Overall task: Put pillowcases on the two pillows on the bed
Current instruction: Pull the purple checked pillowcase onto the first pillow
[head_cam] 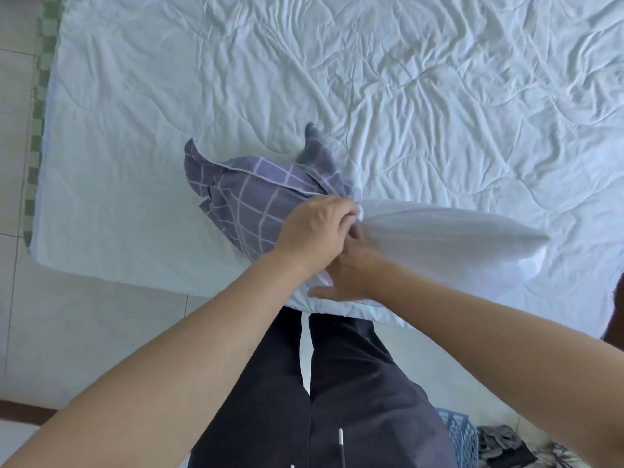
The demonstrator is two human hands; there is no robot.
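Observation:
A grey-purple checked pillowcase [250,194] lies bunched on the bed near its front edge. A white pillow [449,238] lies to its right, its left end meeting the pillowcase's mouth. My left hand [314,228] grips the pillowcase edge together with the pillow's end. My right hand [351,268] sits just below it, fingers under the pillow's end and thumb stretched out to the left; its fingertips are hidden. Only one pillow is in view.
The bed [405,79] is covered by a crumpled pale quilted sheet. Its left edge borders a tiled floor [13,130]. A blue plastic basket [459,437] and dark clothes [506,447] lie on the floor at the lower right, beside my legs.

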